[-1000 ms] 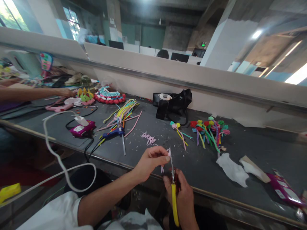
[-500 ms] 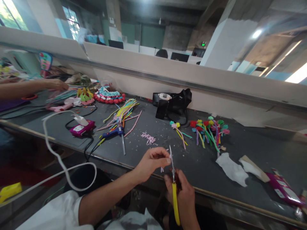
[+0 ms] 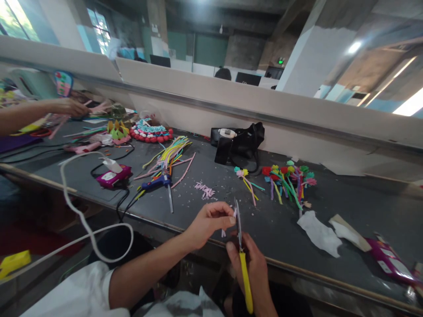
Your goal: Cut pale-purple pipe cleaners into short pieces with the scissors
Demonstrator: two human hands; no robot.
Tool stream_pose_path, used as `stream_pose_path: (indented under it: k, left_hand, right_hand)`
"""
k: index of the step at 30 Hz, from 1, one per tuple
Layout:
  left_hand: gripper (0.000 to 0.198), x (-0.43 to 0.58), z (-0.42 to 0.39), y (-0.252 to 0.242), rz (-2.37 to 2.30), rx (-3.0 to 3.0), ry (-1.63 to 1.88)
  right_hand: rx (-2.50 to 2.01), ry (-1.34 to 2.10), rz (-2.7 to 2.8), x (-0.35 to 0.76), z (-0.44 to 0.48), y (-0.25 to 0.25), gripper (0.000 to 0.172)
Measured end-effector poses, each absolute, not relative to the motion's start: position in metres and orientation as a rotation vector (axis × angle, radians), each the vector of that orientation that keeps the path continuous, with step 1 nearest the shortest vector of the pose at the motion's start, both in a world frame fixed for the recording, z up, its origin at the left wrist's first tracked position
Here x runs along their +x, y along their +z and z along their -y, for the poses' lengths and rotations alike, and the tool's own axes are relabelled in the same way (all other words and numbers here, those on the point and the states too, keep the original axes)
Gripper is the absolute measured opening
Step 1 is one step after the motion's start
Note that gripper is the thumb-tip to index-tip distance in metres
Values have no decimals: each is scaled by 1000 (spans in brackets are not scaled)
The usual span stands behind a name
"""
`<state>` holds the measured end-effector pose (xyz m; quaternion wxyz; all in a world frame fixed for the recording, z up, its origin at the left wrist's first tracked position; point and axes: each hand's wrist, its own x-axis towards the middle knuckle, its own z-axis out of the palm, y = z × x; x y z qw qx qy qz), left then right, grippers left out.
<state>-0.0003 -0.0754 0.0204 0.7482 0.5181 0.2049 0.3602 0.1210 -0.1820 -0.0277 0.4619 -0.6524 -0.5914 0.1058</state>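
My left hand [image 3: 209, 223] is closed in a pinch above the front of the table, holding a short pale pink pipe cleaner piece [image 3: 235, 212] between thumb and forefinger. My right hand [image 3: 256, 268] is wrapped around yellow-handled scissors [image 3: 246, 279], blades pointing up and away from me. The blades are slightly parted and stand right beside the left fingertips and the pink piece. A small heap of cut pink pieces [image 3: 205, 190] lies just beyond my left hand. Some more cut bits lie under the left fingers, partly hidden.
On the dark table [image 3: 363, 193] lie a glue gun [image 3: 157, 181], loose pipe cleaners [image 3: 173, 152], pipe cleaner flowers [image 3: 289, 176], a black bag [image 3: 251, 138], tissue [image 3: 319, 231] and wipes packs [image 3: 112, 176]. A white cable [image 3: 71, 200] loops at left. Another person's hand [image 3: 71, 107] works at far left.
The scissor blades have parted slightly, and the handles have swung a little to the right. My left hand stays nearly still. The other person's hand has moved left, with pink strips near it.
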Motion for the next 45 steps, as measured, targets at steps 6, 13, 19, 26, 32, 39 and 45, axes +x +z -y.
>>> stream_pose_path:
  k: [6, 13, 19, 26, 32, 39, 45]
  left_hand:
    - [20, -1, 76, 23, -438, 1139, 757]
    - [20, 0, 75, 21, -482, 1156, 777]
    - [19, 0, 75, 21, -485, 1133, 771]
    - [21, 0, 75, 23, -506, 1124, 747]
    - [19, 2, 75, 24, -518, 1105, 747]
    - [18, 3, 76, 24, -520, 1095, 750]
    - [19, 4, 78, 24, -501, 1095, 717]
  right_hand:
    - [-1624, 314, 1480, 126, 182, -35, 28]
    - [-1679, 317, 1407, 121, 183, -28, 28]
    - [-1670, 315, 1392, 119, 184, -25, 28]
    - [-1596, 271, 1472, 126, 181, -33, 29]
    - [-1664, 271, 1441, 124, 182, -27, 29]
    - [-1648, 251, 1388, 120, 182, -27, 29]
    - [-1641, 313, 1437, 127, 181, -33, 29]
